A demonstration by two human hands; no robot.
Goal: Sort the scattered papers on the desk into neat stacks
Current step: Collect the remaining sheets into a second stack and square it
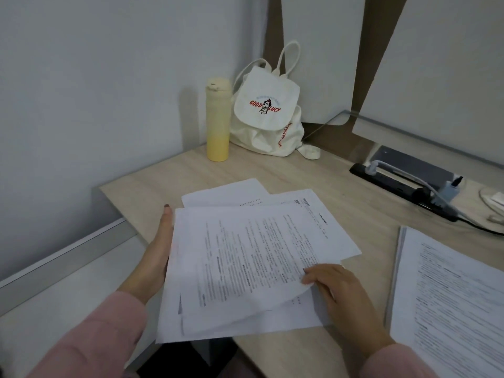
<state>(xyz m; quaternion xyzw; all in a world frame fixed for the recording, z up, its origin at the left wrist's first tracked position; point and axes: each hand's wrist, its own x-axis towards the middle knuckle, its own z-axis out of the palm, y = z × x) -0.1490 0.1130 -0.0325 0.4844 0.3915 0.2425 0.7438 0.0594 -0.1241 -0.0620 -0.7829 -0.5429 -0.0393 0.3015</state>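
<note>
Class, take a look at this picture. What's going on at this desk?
A person in pink sleeves is gathering loose papers at the near edge of the desk. The left hand lies flat against their left edge, fingers straight. The right hand pinches the top sheet's near corner, which curls up. The sheets are fanned and uneven. A tidier stack lies to the right. A bottle and a bag stand in the far corner.

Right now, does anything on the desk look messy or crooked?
Yes. The loose papers in the middle lie fanned at different angles, corners poking out, overhanging the desk edge. The stack at right looks tidy.
</note>
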